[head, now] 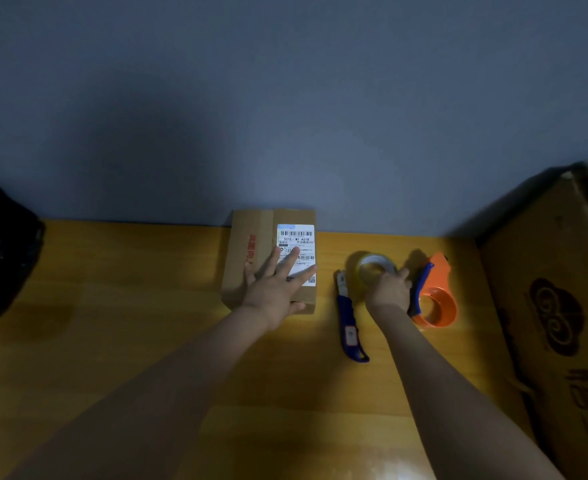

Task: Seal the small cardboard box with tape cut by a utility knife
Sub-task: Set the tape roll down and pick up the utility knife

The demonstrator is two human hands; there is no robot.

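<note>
My hands: left hand (278, 289) flat on small brown cardboard box (251, 258); right hand (389, 291) gripping clear tape roll (375, 268).
Roll light, slick; I'd hold its rim; blue utility knife (349, 320) untouched on desk (129, 323).

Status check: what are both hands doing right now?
Left hand flat on small cardboard box. Right hand gripping tape roll. Utility knife untouched between them.

The scene is dim, with one pool of light falling near the hands. The white label (296, 252) just beyond the left hand (274, 292) glares, so its small print is hard to read. The counter (112, 306) glows orange close to the right hand (389, 291) and darkens toward the near edge, where both forearms sink into shadow. The wall (285, 98) is murky grey. The big box (555, 306) far right bends and blurs, perhaps from the wide lens.
</note>
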